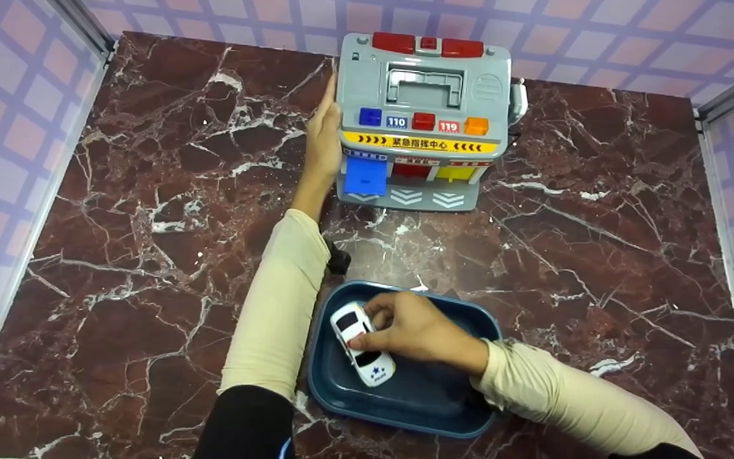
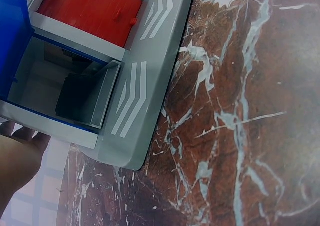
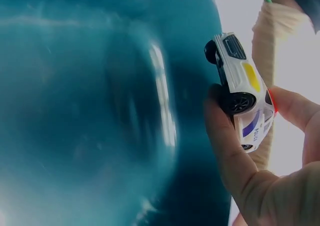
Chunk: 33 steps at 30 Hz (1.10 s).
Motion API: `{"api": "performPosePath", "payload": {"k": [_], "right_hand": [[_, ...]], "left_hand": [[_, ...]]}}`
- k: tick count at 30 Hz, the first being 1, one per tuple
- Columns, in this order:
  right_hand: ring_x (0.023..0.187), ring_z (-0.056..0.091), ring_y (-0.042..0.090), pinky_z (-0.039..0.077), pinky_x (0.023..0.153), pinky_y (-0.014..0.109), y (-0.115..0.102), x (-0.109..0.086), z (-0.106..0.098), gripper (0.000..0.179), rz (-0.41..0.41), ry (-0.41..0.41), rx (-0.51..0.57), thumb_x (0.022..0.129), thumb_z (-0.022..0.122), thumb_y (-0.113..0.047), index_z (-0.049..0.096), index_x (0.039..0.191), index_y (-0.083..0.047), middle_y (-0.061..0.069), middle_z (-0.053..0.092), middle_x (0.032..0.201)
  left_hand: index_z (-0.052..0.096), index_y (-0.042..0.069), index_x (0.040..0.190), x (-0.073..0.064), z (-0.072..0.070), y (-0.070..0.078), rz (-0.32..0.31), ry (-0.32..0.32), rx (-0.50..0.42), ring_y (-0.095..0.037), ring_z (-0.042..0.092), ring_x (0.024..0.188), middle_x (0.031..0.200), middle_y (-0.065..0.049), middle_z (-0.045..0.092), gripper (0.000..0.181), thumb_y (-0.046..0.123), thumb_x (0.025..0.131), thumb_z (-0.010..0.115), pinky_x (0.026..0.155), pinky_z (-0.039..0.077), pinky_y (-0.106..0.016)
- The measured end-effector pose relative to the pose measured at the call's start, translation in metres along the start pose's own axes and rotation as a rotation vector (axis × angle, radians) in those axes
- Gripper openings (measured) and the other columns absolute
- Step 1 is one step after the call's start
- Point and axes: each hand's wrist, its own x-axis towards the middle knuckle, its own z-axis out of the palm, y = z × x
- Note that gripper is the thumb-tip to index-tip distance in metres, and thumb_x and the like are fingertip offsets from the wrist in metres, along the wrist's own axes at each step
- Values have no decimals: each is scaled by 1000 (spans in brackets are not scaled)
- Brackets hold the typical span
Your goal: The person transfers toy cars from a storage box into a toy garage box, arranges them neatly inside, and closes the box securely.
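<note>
My right hand [image 1: 415,328] pinches a small white toy police car [image 1: 376,371] over the blue tray [image 1: 405,424]. In the right wrist view the thumb is at the car's roof and the fingers are under its wheels. My left hand [image 1: 324,137] rests with straight fingers against the left side of a grey toy emergency station [image 1: 367,76]. Its blue garage door [image 1: 365,176] is swung up, and the left wrist view shows the bay behind it with a grey ramp piece [image 2: 85,101] inside. The red door [image 2: 95,11] beside it is down.
A yellow door [image 1: 456,173] is at the station's right end, and a white part [image 1: 518,102] sticks out from its right side. The marbled tabletop [image 1: 150,255] is bordered by checkered walls [image 1: 10,115] at the back and sides.
</note>
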Motion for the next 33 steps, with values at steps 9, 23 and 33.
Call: {"api": "performPosePath", "payload": {"k": [9, 23, 33], "right_hand": [[62, 59, 5, 44, 55, 18, -7, 2, -18, 38, -18, 4, 123, 81, 83, -24, 71, 109, -1, -1, 72, 75], [64, 64, 9, 59, 63, 29, -14, 10, -41, 43, 40, 35, 213, 86, 79, -22, 67, 118, 4, 5, 73, 82], [75, 73, 18, 64, 68, 36, -18, 20, -51, 41, 109, 32, 494, 89, 75, -10, 61, 122, 9, 13, 76, 95]], "left_hand": [[28, 17, 159, 2, 2, -1, 1, -2, 21, -12, 40, 143, 161, -2, 36, 50, 12, 109, 29, 111, 34, -13], [26, 14, 159, -9, 4, 18, -41, -4, -14, -18, 48, 138, 159, -6, 39, 50, 12, 109, 29, 110, 39, -15], [29, 13, 158, 1, 0, 0, 45, -6, 79, -8, 35, 146, 161, -2, 36, 50, 12, 108, 28, 114, 26, -9]]}}
